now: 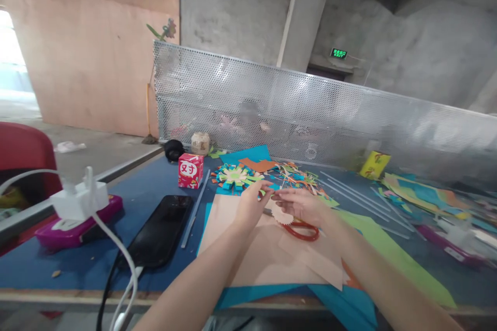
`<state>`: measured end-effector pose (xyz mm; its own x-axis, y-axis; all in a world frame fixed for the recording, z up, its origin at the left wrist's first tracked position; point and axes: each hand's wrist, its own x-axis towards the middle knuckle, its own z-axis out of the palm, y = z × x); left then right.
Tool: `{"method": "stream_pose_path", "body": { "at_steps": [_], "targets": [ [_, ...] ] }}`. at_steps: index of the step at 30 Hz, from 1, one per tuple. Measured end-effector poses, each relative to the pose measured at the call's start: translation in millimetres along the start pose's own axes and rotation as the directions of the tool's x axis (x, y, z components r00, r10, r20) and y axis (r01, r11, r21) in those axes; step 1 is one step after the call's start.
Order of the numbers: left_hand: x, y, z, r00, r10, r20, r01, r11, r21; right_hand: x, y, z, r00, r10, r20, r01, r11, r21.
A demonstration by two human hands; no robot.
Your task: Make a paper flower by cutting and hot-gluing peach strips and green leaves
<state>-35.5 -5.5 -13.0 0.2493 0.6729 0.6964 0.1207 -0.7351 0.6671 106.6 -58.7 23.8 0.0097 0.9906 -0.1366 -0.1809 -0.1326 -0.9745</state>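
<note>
My left hand (251,202) and my right hand (305,206) meet fingertip to fingertip above a stack of pale sheets of paper (252,264). Both are closed in a pinch; what sits between the fingers is too small and blurred to name. A pale strip of paper with a fringed edge (282,216) shows just below my right fingers; I cannot tell whether it is held. Under the hands lies a pair of scissors (301,231) with red-orange handles, its blades partly hidden. Beyond my left hand is a paper flower (236,176) with green, blue and orange fringes.
A black phone (165,230), a red box (190,170) and a purple power strip (64,230) with white cables occupy the left. Paper scraps (298,176) lie behind the hands. Green paper (396,253), clear sticks (357,199) and a yellow box (375,164) are rightward. A perforated metal screen (272,103) stands behind.
</note>
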Motion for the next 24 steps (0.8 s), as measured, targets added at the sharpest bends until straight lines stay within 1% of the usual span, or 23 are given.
{"method": "stream_pose_path", "body": {
  "at_steps": [3, 6, 11, 14, 17, 20, 22, 24],
  "targets": [
    [0.2, -2.9, 0.6, 0.998, -0.055, -0.021, 0.053, 0.997, -0.056, 3.1, 4.3, -5.5, 0.998, -0.060, -0.028, 0.060, 0.998, 0.014],
    [0.9, -1.2, 2.4, 0.993, -0.115, -0.017, 0.113, 0.989, -0.099, 3.1, 6.7, -13.4, 0.984, -0.154, -0.087, 0.159, 0.986, 0.055],
    [3.8, 2.5, 4.7, 0.990, -0.144, 0.011, 0.144, 0.980, -0.137, 0.2, 6.4, -26.2, 0.933, -0.305, -0.193, 0.333, 0.934, 0.131],
    [3.9, 1.9, 5.3, 0.990, -0.137, 0.030, 0.140, 0.980, -0.140, -2.6, 3.7, -33.6, 0.898, -0.359, -0.253, 0.404, 0.901, 0.157],
    [2.2, 3.0, 5.5, 0.992, -0.118, 0.045, 0.123, 0.983, -0.138, -8.6, -0.1, -42.3, 0.880, -0.372, -0.295, 0.432, 0.885, 0.171],
    [0.0, 9.5, 5.8, 0.992, -0.097, 0.083, 0.108, 0.983, -0.149, -20.8, -3.3, -53.0, 0.874, -0.363, -0.322, 0.432, 0.884, 0.177],
    [-1.8, 18.9, 6.8, 0.990, -0.060, 0.129, 0.079, 0.986, -0.146, -32.7, -4.4, -61.0, 0.875, -0.353, -0.332, 0.424, 0.889, 0.172],
    [-5.7, 34.0, 10.0, 0.982, 0.002, 0.189, 0.021, 0.992, -0.124, -46.0, -5.0, -69.3, 0.878, -0.344, -0.334, 0.411, 0.898, 0.157]
  ]
}}
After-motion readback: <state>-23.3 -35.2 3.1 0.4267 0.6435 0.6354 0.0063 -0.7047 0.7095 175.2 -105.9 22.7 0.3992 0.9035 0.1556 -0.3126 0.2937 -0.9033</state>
